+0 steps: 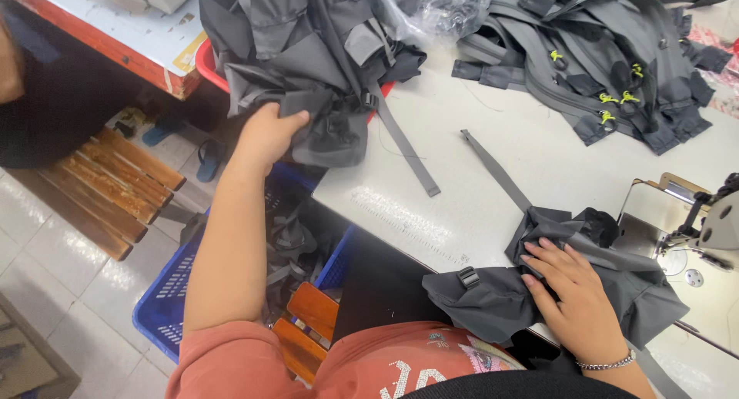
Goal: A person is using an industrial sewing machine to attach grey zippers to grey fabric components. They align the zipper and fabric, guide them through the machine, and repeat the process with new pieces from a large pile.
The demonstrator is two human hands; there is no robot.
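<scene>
From the head view, your left hand (265, 137) is pinching the lower edge of a dark grey fabric piece (308, 60) heaped at the far-left corner of the worktop (462, 137), over a red basket (209, 64). Your right hand (573, 291) lies spread flat on a second grey piece with a buckle (539, 287) at the worktop's near edge, left of the sewing machine (708, 222). Grip more cloth, I'd say, so trailing straps don't snag. A crumpled clear plastic bag (431, 10) sits at the worktop's far side; a blue crate (177, 291) stands below it. No labels are legible.
</scene>
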